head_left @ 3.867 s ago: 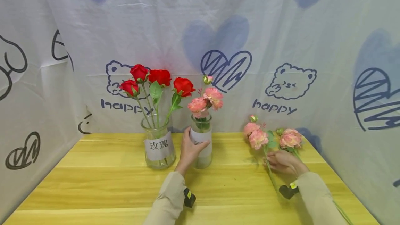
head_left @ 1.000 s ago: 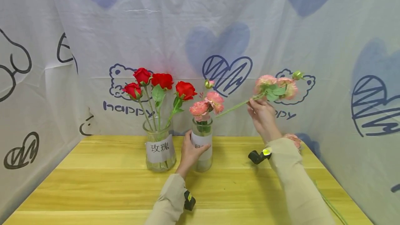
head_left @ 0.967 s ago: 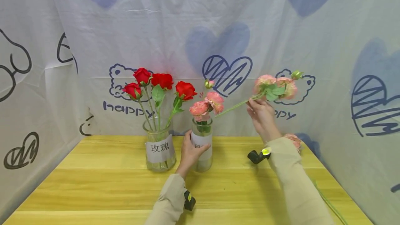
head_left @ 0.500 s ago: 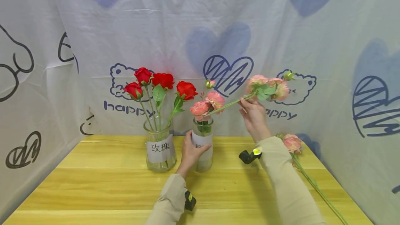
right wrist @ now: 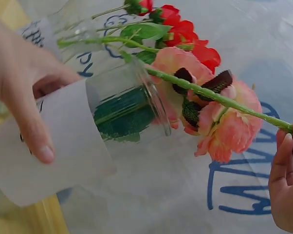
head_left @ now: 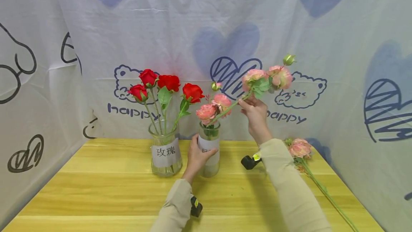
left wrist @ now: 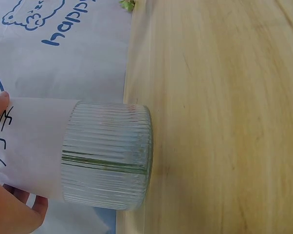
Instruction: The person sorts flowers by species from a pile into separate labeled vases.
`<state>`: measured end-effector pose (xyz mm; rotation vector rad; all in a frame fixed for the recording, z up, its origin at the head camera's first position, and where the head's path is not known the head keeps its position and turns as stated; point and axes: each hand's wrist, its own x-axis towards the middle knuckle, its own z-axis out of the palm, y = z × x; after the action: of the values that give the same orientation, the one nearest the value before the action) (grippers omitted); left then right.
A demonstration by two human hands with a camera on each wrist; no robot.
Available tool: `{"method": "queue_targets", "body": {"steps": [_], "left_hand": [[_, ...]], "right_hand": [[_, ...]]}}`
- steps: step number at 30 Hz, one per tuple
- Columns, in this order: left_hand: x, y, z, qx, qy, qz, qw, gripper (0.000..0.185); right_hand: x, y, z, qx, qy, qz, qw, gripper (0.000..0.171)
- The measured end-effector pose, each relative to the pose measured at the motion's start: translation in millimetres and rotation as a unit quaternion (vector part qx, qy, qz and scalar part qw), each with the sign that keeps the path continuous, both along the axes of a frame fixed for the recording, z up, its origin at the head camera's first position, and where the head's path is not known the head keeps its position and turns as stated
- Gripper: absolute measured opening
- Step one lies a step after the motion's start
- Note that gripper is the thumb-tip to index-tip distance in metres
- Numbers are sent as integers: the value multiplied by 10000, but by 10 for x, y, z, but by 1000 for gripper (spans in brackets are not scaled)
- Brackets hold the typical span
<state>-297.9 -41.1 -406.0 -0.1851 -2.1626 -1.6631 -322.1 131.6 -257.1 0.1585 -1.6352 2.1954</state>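
Note:
My left hand point(head_left: 197, 156) grips a ribbed clear glass vase point(head_left: 210, 170) by its white paper label, thumb across the front. Pink blossoms point(head_left: 206, 113) and a bud stand in that vase. In my right hand point(head_left: 256, 117), thumb and fingers pinch the green stem of another pink flower point(head_left: 254, 78), its heads tilted up to the right. The lower end of this stem point(right wrist: 210, 93) reaches the vase rim point(right wrist: 158, 105) in the right wrist view; whether it is inside cannot be told. A thin green stem shows through the vase base point(left wrist: 105, 163) in the left wrist view.
Left of the held vase stands a wider glass vase point(head_left: 161, 170) with several red roses point(head_left: 168, 82). One more pink flower point(head_left: 300, 148) lies on the wooden table point(head_left: 106, 185) at the right, its stem towards the front. A printed cloth point(head_left: 180, 38) hangs behind.
My right hand has lifted a pink flower from the table and carried it left. Its stem end now meets the vase mouth, and its heads tilt higher. The left hand stays on the vase.

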Motion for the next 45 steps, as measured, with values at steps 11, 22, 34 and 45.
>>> {"method": "queue_targets", "body": {"steps": [11,22,34,45], "left_hand": [[13,-7,11,-78,-57,45,9999,80],[8,-6,11,-54,14,-27,10000,79],[30,0,2,-12,-26,-57,10000,80],[7,-6,-1,38,-59,-35,10000,80]], "right_hand": [[72,-176,20,2921,1096,-423,9491,19],[70,-251,-92,4003,1771,-328,8985,10],[96,-164,-182,4224,997,208,9007,24],[136,259,-192,4199,680,947,9001,43]]}}
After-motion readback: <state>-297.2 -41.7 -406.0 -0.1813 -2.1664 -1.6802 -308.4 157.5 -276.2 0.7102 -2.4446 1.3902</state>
